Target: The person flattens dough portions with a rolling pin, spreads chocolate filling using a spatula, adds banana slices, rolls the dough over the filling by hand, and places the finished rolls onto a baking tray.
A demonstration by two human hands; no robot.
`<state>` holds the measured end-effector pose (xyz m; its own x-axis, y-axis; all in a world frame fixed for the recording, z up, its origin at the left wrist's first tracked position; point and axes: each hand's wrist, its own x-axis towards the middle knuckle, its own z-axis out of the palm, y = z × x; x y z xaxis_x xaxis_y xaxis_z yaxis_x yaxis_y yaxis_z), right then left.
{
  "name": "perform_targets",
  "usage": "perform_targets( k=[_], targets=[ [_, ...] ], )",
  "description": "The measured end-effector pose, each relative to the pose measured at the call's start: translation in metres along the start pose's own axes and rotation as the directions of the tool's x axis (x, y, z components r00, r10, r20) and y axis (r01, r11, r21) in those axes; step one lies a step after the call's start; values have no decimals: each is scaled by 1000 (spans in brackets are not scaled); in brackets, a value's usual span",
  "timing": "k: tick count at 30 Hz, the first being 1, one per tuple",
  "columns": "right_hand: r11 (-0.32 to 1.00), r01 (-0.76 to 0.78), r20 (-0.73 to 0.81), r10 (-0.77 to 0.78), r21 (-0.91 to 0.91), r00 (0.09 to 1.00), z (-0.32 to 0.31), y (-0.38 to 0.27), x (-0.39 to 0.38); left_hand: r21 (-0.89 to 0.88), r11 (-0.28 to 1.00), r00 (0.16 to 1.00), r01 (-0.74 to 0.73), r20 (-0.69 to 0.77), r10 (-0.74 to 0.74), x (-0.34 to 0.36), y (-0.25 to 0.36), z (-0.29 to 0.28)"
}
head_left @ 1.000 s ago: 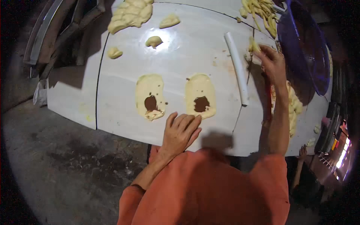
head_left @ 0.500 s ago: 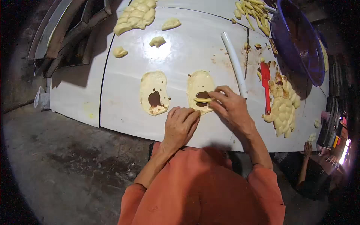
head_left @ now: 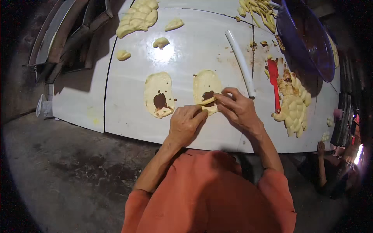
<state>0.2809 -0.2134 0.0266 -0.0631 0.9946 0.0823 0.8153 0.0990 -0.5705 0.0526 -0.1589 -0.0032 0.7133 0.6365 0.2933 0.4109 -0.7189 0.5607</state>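
Two flattened pieces of dough lie side by side on the white table. The left dough piece (head_left: 157, 82) carries a dark brown, chocolate-like smear (head_left: 159, 101). On the right dough piece (head_left: 207, 79), a similar smear (head_left: 208, 94) is partly covered by a pale yellow strip (head_left: 208, 101). My right hand (head_left: 237, 108) pinches the right end of that strip between thumb and fingers. My left hand (head_left: 188, 122) is closed at the near left edge of the right dough piece, close to the strip's other end; its fingertips are partly hidden.
A white rod (head_left: 240, 64) and a red spatula (head_left: 274, 83) lie to the right, the spatula beside clustered dough balls (head_left: 294, 112). A purple basin (head_left: 307, 39) and yellow strips (head_left: 258, 11) stand far right. More dough (head_left: 138, 17) sits far left, near metal trays (head_left: 66, 35). Another person's hand (head_left: 321, 146) shows at right.
The strip's left end now tilts lower, nearer me. My left hand's fingers have curled in more at the dough's edge. My right hand keeps its pinch, and the view has shifted slightly.
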Motion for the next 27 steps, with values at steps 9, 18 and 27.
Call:
perform_targets(
  k=[9,18,27],
  targets=[
    [993,76,-13,-78,-93,997,21,7,-25,-125,991,998,49,-38,-54,8,6,-1],
    [987,-129,-37,133,96,990,6,2,21,63,962,959,266,-120,-257,38,-7,-13],
    [999,23,32,-24,39,999,-5,4,13,45,994,995,97,12,-98,31,-13,-23]
  ],
)
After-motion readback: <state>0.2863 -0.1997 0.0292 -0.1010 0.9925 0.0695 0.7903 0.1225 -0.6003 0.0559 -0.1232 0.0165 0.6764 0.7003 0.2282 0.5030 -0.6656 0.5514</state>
